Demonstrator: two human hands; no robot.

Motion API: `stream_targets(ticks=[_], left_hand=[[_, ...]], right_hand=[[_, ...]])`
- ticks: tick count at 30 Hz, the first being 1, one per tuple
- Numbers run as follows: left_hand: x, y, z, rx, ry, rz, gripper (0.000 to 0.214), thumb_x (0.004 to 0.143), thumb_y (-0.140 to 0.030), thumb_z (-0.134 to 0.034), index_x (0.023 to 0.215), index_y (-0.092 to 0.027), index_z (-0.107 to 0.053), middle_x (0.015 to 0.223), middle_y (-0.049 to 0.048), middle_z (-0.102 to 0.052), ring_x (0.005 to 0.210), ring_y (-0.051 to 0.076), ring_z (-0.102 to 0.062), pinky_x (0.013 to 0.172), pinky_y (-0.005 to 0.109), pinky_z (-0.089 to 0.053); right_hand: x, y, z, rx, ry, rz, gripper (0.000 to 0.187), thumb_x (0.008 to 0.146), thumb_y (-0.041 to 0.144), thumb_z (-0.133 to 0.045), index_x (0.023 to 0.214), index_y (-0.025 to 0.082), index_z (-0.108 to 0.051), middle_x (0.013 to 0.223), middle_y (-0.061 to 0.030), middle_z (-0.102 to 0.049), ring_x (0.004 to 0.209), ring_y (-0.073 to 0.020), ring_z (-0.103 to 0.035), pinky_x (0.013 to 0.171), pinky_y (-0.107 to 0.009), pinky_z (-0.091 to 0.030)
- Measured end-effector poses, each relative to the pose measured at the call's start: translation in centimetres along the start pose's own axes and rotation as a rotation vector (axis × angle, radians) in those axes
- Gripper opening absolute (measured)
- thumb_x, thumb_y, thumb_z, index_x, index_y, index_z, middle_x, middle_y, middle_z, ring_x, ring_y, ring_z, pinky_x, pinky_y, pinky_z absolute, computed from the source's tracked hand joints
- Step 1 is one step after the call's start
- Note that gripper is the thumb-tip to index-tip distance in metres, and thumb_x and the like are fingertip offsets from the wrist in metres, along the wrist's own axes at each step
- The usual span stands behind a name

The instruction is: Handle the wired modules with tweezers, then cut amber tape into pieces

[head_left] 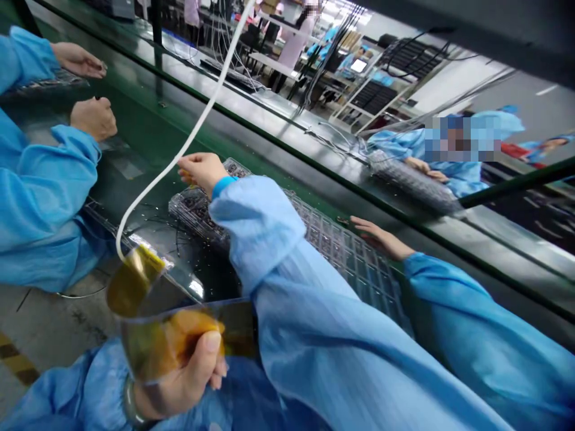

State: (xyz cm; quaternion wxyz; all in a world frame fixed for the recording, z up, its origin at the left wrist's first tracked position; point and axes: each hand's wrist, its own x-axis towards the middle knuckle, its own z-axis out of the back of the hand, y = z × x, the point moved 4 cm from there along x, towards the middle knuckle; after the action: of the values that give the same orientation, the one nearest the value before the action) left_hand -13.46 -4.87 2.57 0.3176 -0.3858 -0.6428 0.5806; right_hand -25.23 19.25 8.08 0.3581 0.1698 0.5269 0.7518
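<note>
Clear film strip with amber tape (148, 341) gripped in closed left hand (188, 371), right hand (202, 170) closed beside white cable (197, 123), pinched item too small to tell, film kept near lower left, clear plastic tray (193, 209) placed under right hand on green conveyor belt (135, 137), co-worker's hands (92, 117) seen at left

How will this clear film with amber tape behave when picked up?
The clear film is probably floppy, because it bends in a curve from the hand. It seems light, pinched between thumb and fingers. Its glossy surface may be a bit slippery.
</note>
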Motion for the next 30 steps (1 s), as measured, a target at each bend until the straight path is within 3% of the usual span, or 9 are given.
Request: stream_targets(ticks=[3,7,10,13,15,18,21,25,30], left_hand=[[0.4,0.3,0.8,-0.005,-0.046,0.014,0.054,0.092,-0.053,-0.051,0.048,-0.022,-0.060,0.039,0.0014,-0.054,0.040,0.012,-0.056,0.049,0.022,-0.051],[1.2,0.5,1.3,-0.001,-0.030,0.031,0.056,0.094,-0.052,-0.048,0.049,-0.021,-0.058,0.040,0.0007,-0.054,0.040,0.010,-0.055,0.048,0.021,-0.048],[2.3,0.7,1.4,-0.039,0.027,0.021,0.055,0.095,-0.050,-0.047,0.050,-0.020,-0.057,0.040,0.0000,-0.054,0.040,0.009,-0.054,0.048,0.021,-0.047],[3.5,1.3,0.9,-0.078,0.078,0.041,0.055,0.096,-0.048,-0.047,0.050,-0.019,-0.056,0.039,-0.0009,-0.052,0.037,0.008,-0.052,0.044,0.020,-0.044],[4.1,1.7,0.2,-0.139,0.083,0.036,0.052,0.096,-0.046,-0.049,0.052,-0.019,-0.056,0.040,-0.0023,-0.051,0.034,0.008,-0.049,0.038,0.019,-0.041],[4.7,2.4,-1.1,-0.253,0.086,0.002,0.041,0.095,-0.038,-0.054,0.058,-0.019,-0.056,0.042,-0.0046,-0.050,0.032,0.007,-0.044,0.031,0.018,-0.036],[4.7,2.7,-2.5,-0.295,0.104,-0.008,0.027,0.094,-0.029,-0.057,0.068,-0.020,-0.057,0.044,-0.0062,-0.050,0.033,0.008,-0.044,0.031,0.019,-0.037],[4.0,2.6,-3.6,-0.280,0.104,0.012,0.030,0.093,-0.029,-0.058,0.065,-0.020,-0.051,0.044,-0.0067,-0.049,0.032,0.008,-0.042,0.031,0.020,-0.035],[3.4,2.4,-4.2,-0.273,0.073,0.033,0.022,0.092,-0.032,-0.060,0.074,-0.021,-0.054,0.046,-0.0082,-0.049,0.033,0.007,-0.042,0.031,0.018,-0.034]], right_hand=[[3.2,1.8,0.0,-0.031,-0.032,0.007,0.020,0.089,0.020,-0.063,0.089,0.001,-0.067,0.073,0.0012,-0.060,0.085,-0.0129,-0.066,0.083,-0.031,-0.052],[1.8,2.3,5.3,-0.068,-0.080,-0.015,0.013,0.090,0.012,-0.062,0.093,0.000,-0.068,0.073,-0.0010,-0.061,0.090,-0.0185,-0.067,0.086,-0.040,-0.052],[-4.4,1.5,11.9,-0.169,-0.023,-0.005,0.015,0.089,0.019,-0.065,0.089,0.006,-0.071,0.069,-0.0004,-0.065,0.074,-0.0131,-0.066,0.072,-0.031,-0.054],[-13.8,-0.4,17.8,-0.367,0.059,-0.072,0.031,0.079,0.042,-0.072,0.090,0.013,-0.074,0.075,-0.0007,-0.071,0.068,-0.0117,-0.066,0.065,-0.027,-0.053],[-20.6,-2.1,20.1,-0.530,0.021,-0.128,0.044,0.074,0.059,-0.069,0.089,0.017,-0.075,0.070,0.0006,-0.070,0.062,-0.0109,-0.063,0.057,-0.024,-0.049],[-29.3,-6.1,20.0,-0.589,0.000,-0.418,0.035,0.086,0.052,-0.061,0.095,0.020,-0.072,0.072,-0.0006,-0.072,0.061,-0.0142,-0.064,0.052,-0.024,-0.048],[-34.3,-10.8,17.7,-0.607,-0.101,-0.575,0.020,0.086,0.036,-0.063,0.093,0.019,-0.069,0.081,-0.0047,-0.074,0.073,-0.0207,-0.069,0.066,-0.030,-0.053],[-35.9,-16.7,15.8,-0.629,-0.357,-0.594,0.020,0.083,0.037,-0.066,0.089,0.018,-0.065,0.088,-0.0100,-0.071,0.080,-0.0245,-0.066,0.071,-0.034,-0.051],[-36.5,-19.1,16.2,-0.547,-0.398,-0.573,0.026,0.084,0.042,-0.060,0.072,0.019,-0.061,0.071,-0.0042,-0.067,0.068,-0.0200,-0.062,0.060,-0.029,-0.046]])
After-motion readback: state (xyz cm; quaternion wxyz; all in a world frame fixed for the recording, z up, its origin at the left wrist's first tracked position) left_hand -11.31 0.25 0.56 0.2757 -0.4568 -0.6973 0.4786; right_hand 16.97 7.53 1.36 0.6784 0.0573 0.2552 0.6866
